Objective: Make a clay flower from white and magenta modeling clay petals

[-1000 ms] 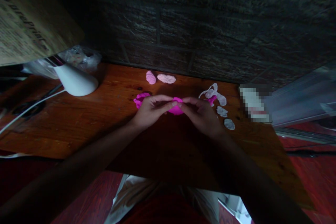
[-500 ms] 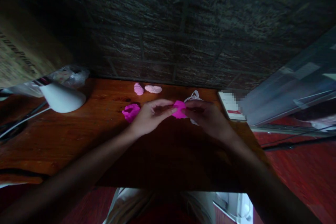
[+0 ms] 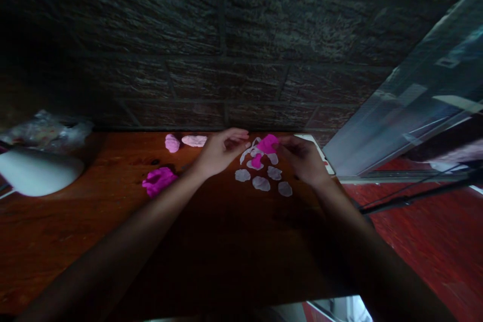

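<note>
My right hand (image 3: pixel 302 158) pinches a bright magenta petal-shaped piece (image 3: pixel 267 144) and holds it above several pale white petals (image 3: pixel 261 181) that lie on the wooden table (image 3: pixel 113 241). A smaller magenta piece (image 3: pixel 257 161) rests among those white petals. My left hand (image 3: pixel 222 149) hovers just left of the held piece with its fingers loosely curled and apart, holding nothing. A crumpled magenta lump (image 3: pixel 157 180) lies to the left, near my left forearm.
Two pale pink pieces (image 3: pixel 185 142) lie at the back of the table by the dark brick wall. A white lamp base (image 3: pixel 35 173) and a crinkled plastic bag (image 3: pixel 45 130) sit at the left. A phone (image 3: pixel 315 148) lies behind my right hand, beside a glass panel (image 3: pixel 407 110).
My left hand has let go of the magenta piece, which stays in my right hand. Both hands moved right and farther back, over the white petals. The camera tilted and panned right.
</note>
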A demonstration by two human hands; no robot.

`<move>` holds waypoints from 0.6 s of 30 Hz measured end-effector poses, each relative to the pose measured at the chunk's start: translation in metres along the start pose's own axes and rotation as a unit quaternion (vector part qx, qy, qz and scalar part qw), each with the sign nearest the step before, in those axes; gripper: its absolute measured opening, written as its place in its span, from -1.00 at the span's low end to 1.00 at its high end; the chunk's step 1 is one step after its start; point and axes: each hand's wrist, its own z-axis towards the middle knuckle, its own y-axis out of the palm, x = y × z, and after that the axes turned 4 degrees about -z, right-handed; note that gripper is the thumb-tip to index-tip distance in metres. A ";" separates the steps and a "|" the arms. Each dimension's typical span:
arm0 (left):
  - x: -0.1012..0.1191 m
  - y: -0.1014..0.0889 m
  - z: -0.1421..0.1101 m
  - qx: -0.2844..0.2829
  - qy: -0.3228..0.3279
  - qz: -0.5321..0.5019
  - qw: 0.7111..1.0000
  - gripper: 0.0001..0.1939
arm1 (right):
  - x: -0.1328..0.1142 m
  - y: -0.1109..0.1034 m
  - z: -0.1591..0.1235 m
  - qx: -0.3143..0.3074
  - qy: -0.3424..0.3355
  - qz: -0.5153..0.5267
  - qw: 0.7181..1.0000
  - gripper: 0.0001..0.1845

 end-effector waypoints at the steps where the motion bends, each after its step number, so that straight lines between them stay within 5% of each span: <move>1: 0.000 0.002 0.001 -0.008 0.004 0.002 1.000 -0.70 | 0.000 0.001 0.000 -0.002 -0.004 -0.003 1.000 -0.69; 13: -0.015 0.018 0.004 0.005 0.053 0.044 0.998 -0.87 | 0.005 0.012 0.001 -0.027 0.001 -0.019 0.999 -0.78; 18: -0.011 0.021 0.005 0.005 0.024 -0.052 0.998 -0.79 | -0.007 0.015 0.000 0.009 -0.005 0.040 0.999 -0.77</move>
